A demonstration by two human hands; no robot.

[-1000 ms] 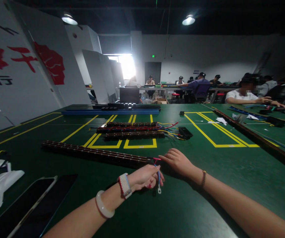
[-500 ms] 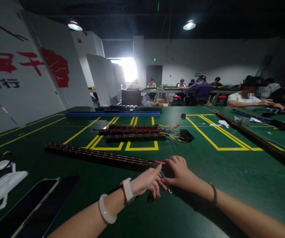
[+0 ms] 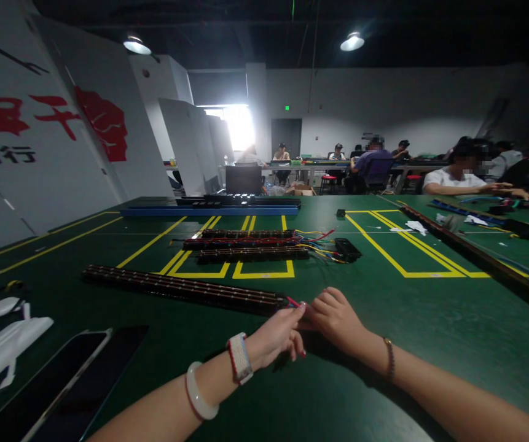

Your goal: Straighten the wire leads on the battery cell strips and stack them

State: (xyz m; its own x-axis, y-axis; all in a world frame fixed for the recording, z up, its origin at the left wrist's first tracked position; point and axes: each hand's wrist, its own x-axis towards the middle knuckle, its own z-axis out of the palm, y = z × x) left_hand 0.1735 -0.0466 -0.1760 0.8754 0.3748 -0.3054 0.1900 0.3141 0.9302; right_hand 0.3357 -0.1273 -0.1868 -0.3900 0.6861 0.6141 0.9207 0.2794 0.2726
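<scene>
A long dark strip (image 3: 185,290) with copper-coloured lines along its top lies slantwise on the green table. From its right end comes a short red wire (image 3: 293,301). My left hand (image 3: 276,334) pinches this wire between thumb and forefinger, its other fingers curled below. Close against those fingertips, my right hand (image 3: 340,319) is closed with the fingers bent. Whatever it grips is hidden behind the fingers. The blue wire's free end does not show.
Beyond the hands lie several shorter dark strips (image 3: 246,244) with coloured wires and a black box (image 3: 348,250). A blue rail (image 3: 209,212) sits at the back. Dark flat panels (image 3: 93,374) lie front left, a long dark bar (image 3: 476,264) right. A co-worker (image 3: 458,178) sits far right.
My right hand has closed and drawn against my left fingertips. The blue wire with its pale end, seen hanging between the hands before, is now hidden.
</scene>
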